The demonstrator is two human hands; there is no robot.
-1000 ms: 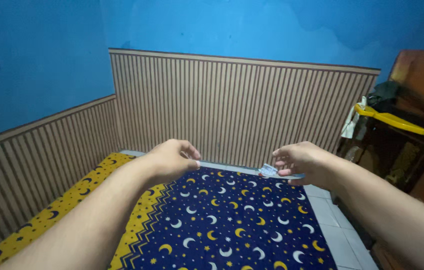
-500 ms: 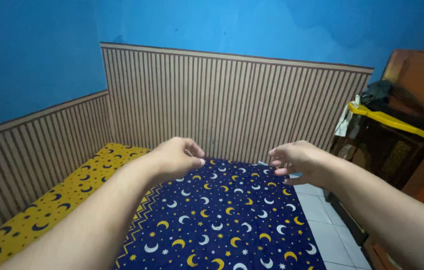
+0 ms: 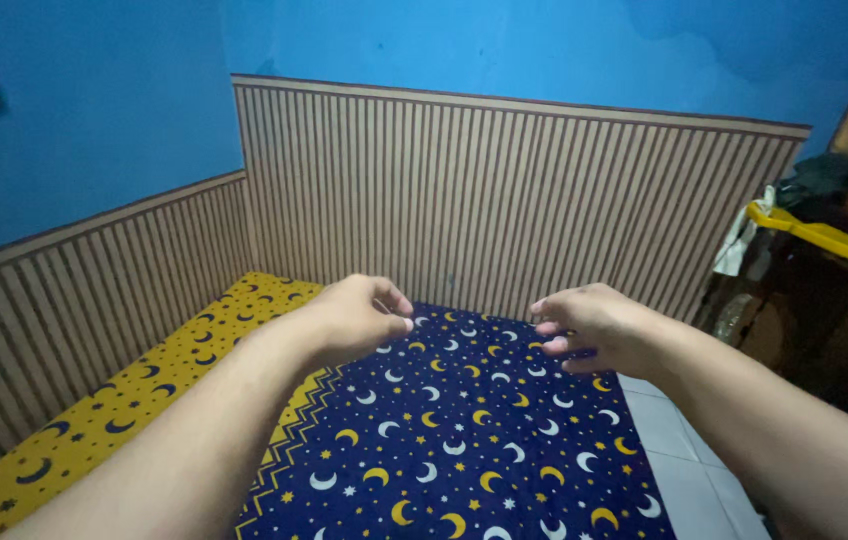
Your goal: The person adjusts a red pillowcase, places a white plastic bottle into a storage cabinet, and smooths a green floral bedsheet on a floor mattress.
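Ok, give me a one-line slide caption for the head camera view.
Left hand and right hand reach out, empty, above a navy moon-and-star bedsheet in a blue-walled corner.

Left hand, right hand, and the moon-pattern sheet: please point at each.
left hand [image 3: 354, 318], head view, back of hand.
right hand [image 3: 594, 325], head view, back of hand.
moon-pattern sheet [image 3: 454, 450], head view, dark blue middle.

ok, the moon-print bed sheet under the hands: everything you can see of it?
The bed sheet is thin printed cloth, lying flat over a mattress in the corner against the ribbed wall panelling. Its middle is dark navy with yellow and white crescents, stars and dots; a zigzag edge joins a yellow border with navy moons along the left. Its right edge meets the white floor tiles. The left hand and right hand are stretched out above its far end; contact cannot be told.
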